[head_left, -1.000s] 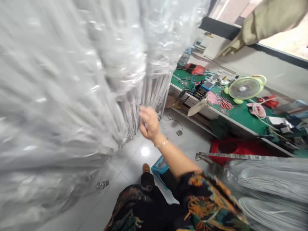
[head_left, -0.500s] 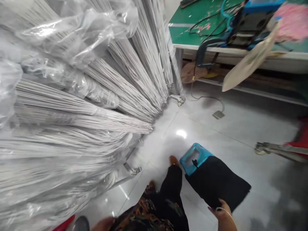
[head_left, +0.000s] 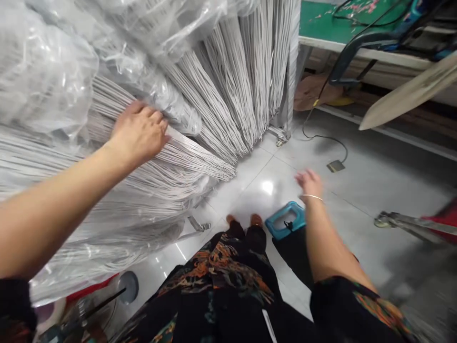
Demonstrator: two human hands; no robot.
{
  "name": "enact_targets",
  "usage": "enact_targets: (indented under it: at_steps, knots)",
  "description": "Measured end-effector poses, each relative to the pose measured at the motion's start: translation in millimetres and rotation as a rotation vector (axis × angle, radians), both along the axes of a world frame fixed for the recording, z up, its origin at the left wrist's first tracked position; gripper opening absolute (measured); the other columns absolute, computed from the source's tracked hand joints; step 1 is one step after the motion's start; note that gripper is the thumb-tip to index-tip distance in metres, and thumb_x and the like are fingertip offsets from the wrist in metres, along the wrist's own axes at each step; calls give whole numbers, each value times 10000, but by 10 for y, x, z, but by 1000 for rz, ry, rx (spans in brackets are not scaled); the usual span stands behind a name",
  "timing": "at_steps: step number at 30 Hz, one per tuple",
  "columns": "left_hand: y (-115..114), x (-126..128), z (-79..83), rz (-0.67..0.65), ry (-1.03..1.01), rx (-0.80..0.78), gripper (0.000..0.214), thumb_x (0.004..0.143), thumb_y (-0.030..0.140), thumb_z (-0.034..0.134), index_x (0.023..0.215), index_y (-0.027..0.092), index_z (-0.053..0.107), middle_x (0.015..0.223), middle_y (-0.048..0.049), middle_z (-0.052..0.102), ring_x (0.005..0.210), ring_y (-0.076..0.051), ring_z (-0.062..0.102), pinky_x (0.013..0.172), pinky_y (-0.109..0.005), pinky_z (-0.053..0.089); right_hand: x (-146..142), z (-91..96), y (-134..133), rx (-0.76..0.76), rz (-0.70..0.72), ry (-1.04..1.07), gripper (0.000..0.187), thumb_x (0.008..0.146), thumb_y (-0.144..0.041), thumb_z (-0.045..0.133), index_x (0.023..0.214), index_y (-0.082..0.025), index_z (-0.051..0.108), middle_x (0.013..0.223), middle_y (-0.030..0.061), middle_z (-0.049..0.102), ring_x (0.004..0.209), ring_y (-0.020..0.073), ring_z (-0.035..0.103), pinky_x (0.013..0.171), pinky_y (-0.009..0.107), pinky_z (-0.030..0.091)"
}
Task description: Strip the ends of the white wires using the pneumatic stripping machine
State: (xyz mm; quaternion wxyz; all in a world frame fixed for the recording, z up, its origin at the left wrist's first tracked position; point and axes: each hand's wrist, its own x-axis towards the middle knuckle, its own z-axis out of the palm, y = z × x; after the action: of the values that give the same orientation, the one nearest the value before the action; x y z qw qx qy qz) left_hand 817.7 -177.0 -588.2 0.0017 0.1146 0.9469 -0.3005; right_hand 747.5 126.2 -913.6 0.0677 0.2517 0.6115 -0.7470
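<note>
My left hand (head_left: 141, 131) reaches out over a bundle of thin grey-white cables (head_left: 200, 155), its fingers curled around the strands; the thumb is hidden. The bundle hangs among several like it, some wrapped in clear plastic (head_left: 143, 78). My right hand (head_left: 310, 185), with a thin bracelet on its wrist, is in the air over the floor. It is somewhat blurred, its fingers loosely bent and apart, with nothing visible in them. Below it stands a stool with a blue frame (head_left: 285, 221) and a black cover (head_left: 293, 252), partly hidden by my right forearm.
A green-topped workbench (head_left: 328, 28) with a dark clamp-like frame (head_left: 352, 50) stands at the upper right. A pedal (head_left: 335, 166) on a cord lies on the floor. A metal leg (head_left: 410, 221) with red material juts in from the right. The rack's caster (head_left: 282, 140) stands near the bench.
My left hand has come up from the bottom edge onto the cable bundle. My right hand has left the stool's black cover and risen forward. The view has shifted left.
</note>
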Motion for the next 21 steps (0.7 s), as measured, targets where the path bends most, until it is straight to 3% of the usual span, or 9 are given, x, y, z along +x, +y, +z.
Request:
enact_targets:
  at_steps: [3,6,8,11,13,17,19,21]
  knots:
    - [-159,-73,-98,30,50,92,449,818,431,320,809,33,528,874,-126,562,1062,-291,413,878,-499,274,-64,472,-931,-59,265,164,322,597,-101,524,916,-119,567,854,91,639,758,147,610,767,333,469]
    - [-188,-56,-211,44,117,186,517,818,477,226,566,91,461,672,-81,504,988,-292,444,821,-502,294,-58,900,-1777,-109,494,345,364,599,-60,533,949,-141,586,884,41,649,799,127,600,775,275,469]
    - [-156,19,-206,-1,62,90,526,823,445,180,479,121,413,592,-59,446,917,-271,459,773,-464,321,-3,1111,-2174,-133,732,685,432,672,-44,421,1078,-148,528,1005,48,615,898,125,576,819,283,450]
    - [-55,225,-94,4,-88,-212,433,809,328,253,474,138,452,563,-80,430,752,-243,463,650,-379,333,87,1348,-2525,55,889,907,435,687,-22,369,1075,-136,530,1029,45,596,963,136,544,899,302,400]
    - [17,355,-9,-3,-158,-301,330,790,233,306,541,144,503,588,-98,446,663,-236,442,587,-368,301,64,1489,-2681,153,866,979,471,673,-14,379,1120,-115,489,1130,63,536,1059,151,483,951,306,354]
    - [81,415,46,-9,-193,-284,254,764,142,344,601,141,539,601,-108,450,633,-250,431,562,-374,282,-193,1727,-3033,184,832,995,592,673,-44,455,1248,-84,319,1290,81,391,1193,172,346,1006,299,274]
    - [108,341,36,20,-172,-232,260,784,187,346,635,134,553,622,-110,463,649,-258,439,569,-378,300,-287,1784,-3208,182,936,939,636,641,-83,550,1235,-61,324,1253,85,437,1154,203,395,976,302,313]
    - [172,196,42,58,-121,-162,279,810,257,333,733,133,570,667,-104,482,673,-258,449,599,-384,328,-291,1795,-3309,132,1024,895,565,638,-133,590,1168,-68,405,1147,51,532,1070,207,473,927,311,367]
